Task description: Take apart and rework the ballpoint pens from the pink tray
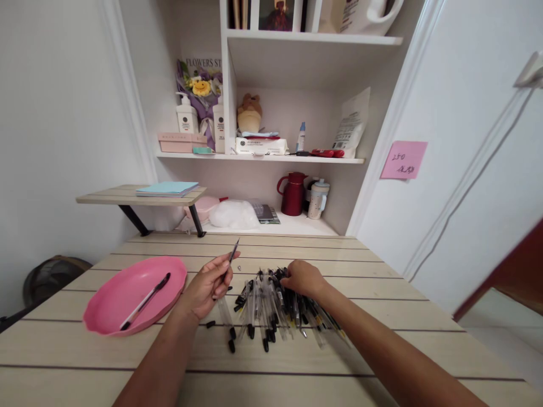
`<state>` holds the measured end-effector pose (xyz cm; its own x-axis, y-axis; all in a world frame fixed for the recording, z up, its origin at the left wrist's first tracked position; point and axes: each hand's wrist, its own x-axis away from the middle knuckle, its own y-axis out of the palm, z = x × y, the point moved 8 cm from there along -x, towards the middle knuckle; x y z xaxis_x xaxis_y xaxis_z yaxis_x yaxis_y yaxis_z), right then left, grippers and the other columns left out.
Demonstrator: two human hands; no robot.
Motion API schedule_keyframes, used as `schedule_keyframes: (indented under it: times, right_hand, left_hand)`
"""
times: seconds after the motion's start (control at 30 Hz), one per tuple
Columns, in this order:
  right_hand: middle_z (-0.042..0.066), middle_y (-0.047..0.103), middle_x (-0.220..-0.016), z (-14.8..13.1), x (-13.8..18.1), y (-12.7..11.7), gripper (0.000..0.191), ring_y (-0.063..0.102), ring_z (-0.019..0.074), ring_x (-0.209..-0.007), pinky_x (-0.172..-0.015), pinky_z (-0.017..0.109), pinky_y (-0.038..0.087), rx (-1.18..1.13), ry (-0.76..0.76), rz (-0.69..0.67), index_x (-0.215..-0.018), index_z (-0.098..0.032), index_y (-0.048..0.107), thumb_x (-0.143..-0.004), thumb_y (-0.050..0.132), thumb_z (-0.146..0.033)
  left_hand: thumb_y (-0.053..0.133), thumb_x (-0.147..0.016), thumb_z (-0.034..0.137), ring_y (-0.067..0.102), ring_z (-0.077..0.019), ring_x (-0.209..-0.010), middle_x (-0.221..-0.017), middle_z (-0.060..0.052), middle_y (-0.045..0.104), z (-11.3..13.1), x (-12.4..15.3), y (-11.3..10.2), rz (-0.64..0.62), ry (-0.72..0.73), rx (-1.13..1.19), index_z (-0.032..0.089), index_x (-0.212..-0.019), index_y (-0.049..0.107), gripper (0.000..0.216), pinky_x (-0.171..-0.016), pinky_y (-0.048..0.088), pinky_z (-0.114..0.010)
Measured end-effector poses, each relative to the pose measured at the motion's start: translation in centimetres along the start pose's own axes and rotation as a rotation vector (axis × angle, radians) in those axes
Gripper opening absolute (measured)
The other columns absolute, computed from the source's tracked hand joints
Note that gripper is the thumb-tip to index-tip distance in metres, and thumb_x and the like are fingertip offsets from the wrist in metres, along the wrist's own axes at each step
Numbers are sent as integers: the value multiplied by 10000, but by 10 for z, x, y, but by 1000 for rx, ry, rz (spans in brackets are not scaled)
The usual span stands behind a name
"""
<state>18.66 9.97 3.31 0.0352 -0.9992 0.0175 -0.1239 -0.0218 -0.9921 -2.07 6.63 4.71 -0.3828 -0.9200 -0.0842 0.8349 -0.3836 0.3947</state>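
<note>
Between the thumb and fingers of my left hand (208, 285) is a slim dark pen refill (233, 250), its tip pointing up and away. My right hand (303, 277) reaches into the far side of a heap of pen parts (271, 305), with clear barrels and black caps. Its fingers are bent down among the parts, and what they touch is hidden. Several black caps lie loose at the heap's near edge. To the left, a pink tray (99, 294) with a wavy rim holds one capped pen (145, 301) with a clear barrel.
A small raised wooden shelf (106, 195) on black legs carries light blue paper (167, 189) at the back left. Behind the slatted table (254, 387), a white shelf unit holds a red jug (292, 194), a speckled cup (318, 199) and a plastic bag (234, 215).
</note>
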Motion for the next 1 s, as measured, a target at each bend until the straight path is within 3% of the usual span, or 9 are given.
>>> schedule_keyframes:
  times: [0.17, 0.37, 0.5, 0.87, 1.0]
  right_hand:
    - [104, 658, -687, 13, -6, 1, 198, 594, 186, -638, -492, 231, 353, -181, 45, 16, -638, -140, 639, -623, 537, -309]
    - [31, 606, -526, 26, -6, -1, 130, 480, 88, -377, -366, 192, 293, -824, 80, 14, -602, -152, 520, -664, 480, -260]
    - [3, 592, -494, 21, -3, 2, 95, 499, 89, -357, -322, 170, 268, -1099, 54, 10, -622, -175, 450, -684, 477, -242]
    - [-18, 561, -453, 37, -7, 6, 116, 544, 105, -383, -309, 154, 315, -1214, 90, 129, -618, -173, 465, -667, 550, -234]
    - [-19, 551, -428, 42, -9, 12, 116, 529, 97, -371, -317, 154, 342, -1229, 120, 114, -619, -169, 479, -672, 557, -237]
  left_hand:
    - [545, -741, 279, 256, -5, -329, -532, 59, 464, -3, 0, 4, 8, -18, -4, 179, -1111, 506, 385, -330, 126, -154]
    - [533, -743, 305, 255, 1, -323, -543, 53, 458, -32, -3, 29, -21, -99, -69, 137, -958, 553, 274, -323, 105, -157]
    - [563, -712, 313, 251, 8, -323, -594, 35, 504, -56, -5, 42, -26, -155, -130, 127, -850, 553, 231, -319, 112, -157]
    - [553, -709, 313, 275, 7, -323, -605, 24, 530, -67, -6, 44, -34, -182, -164, 131, -791, 544, 199, -315, 114, -158]
    - [555, -706, 311, 282, 7, -325, -607, 22, 531, -68, -6, 43, -35, -187, -174, 131, -798, 551, 202, -316, 124, -156]
